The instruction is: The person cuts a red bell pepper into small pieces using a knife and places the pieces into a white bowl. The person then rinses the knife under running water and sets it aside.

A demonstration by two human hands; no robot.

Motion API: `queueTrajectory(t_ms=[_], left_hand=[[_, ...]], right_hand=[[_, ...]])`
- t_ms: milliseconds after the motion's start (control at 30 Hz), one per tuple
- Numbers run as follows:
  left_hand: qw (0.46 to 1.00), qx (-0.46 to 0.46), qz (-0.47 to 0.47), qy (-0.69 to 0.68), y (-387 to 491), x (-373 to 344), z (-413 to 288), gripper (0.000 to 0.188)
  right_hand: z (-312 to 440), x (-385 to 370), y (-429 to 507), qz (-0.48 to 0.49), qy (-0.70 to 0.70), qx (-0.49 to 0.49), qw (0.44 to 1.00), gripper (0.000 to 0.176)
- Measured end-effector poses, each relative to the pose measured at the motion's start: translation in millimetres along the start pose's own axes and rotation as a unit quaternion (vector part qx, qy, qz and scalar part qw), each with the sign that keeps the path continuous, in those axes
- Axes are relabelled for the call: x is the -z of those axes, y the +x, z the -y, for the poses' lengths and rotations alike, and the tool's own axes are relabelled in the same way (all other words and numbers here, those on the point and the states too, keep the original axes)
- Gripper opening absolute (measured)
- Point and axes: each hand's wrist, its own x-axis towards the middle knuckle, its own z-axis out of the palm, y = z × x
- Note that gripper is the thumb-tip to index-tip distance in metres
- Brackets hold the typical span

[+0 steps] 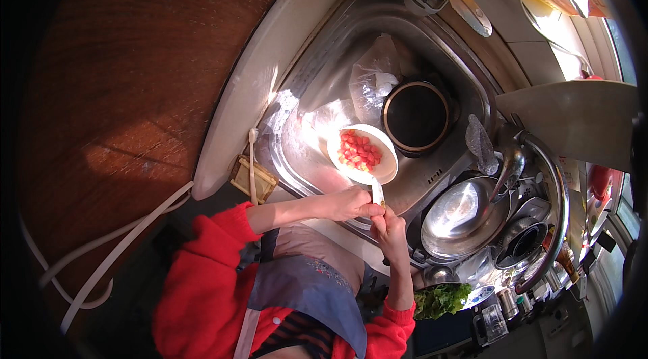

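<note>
My right hand [392,232] grips a small kitchen knife, its bright blade [377,191] pointing away from me to the rim of a white bowl [387,169]. A small yellowish-green bit clings near the base of the blade. Curled beside the blade, my left hand [349,204] has its thumb reaching towards the right hand; whether anything is inside its fingers is hidden. Several small red diced pieces [358,150], which look like tomato, lie in the bowl. The bowl is in the stainless steel sink [324,75], just beyond both hands.
A dark round pot or lid [416,117] and a clear plastic bag [372,80] lie in the sink. Right of it are a metal basin [458,217], a curved faucet [557,192] and leafy greens [440,300]. A toothbrush [252,166] rests on a soap dish [266,181] at left.
</note>
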Motion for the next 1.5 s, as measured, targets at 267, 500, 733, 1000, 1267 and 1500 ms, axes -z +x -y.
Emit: queueTrajectory(t_ms=[267, 500, 733, 1000, 1267, 1500], left_hand=[[0.984, 0.034, -0.057, 0.166, 0.4, 7.3, 0.8, 0.034], [0.952, 0.109, -0.13, 0.257, 1.7, 14.3, 2.7, 0.037], [0.985, 0.089, -0.148, -0.018, -8.2, 26.3, -5.0, 0.032], [0.997, -0.019, -0.068, 0.044, 0.7, 13.3, -4.6, 0.027], [0.996, 0.024, -0.009, -0.08, -1.7, 3.5, -11.2, 0.027], [0.998, 0.02, -0.002, -0.064, 2.6, 1.5, -6.0, 0.022]], right_hand=[[-7.9, -6.7, 9.3, -0.081, -0.137, 0.04, 0.986, 0.026], [-17.2, -15.1, 18.1, -0.162, -0.268, 0.05, 0.948, 0.027], [-20.4, -17.5, 30.4, -0.191, -0.212, -0.003, 0.958, 0.035], [-15.7, -17.9, 14.5, -0.148, 0.057, 0.003, 0.987, 0.032], [-5.8, -13.0, 5.8, -0.146, 0.046, 0.014, 0.988, 0.026], [-0.5, -9.6, 0.3, -0.109, 0.156, -0.003, 0.982, 0.024]])
